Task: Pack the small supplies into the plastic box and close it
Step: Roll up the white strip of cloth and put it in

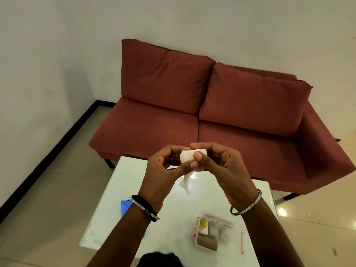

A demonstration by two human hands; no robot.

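Note:
Both hands are raised above the white table (115, 199) and hold a white gauze roll (187, 157) between them. My left hand (163, 170) pinches its left side, and my right hand (221, 164) grips its right end with thumb on top. A loose tail of gauze (185, 183) hangs down below the roll. The clear plastic box (212, 231) stands open on the table near the front right. Inside it lie a brown roll (208, 244), a yellow packet (203, 224) and small white packets.
A blue sheet (126, 206) lies on the table's left side, partly under my left forearm. A thin pink stick (242, 242) lies right of the box. A red sofa (212, 112) stands just behind the table, with tiled floor around.

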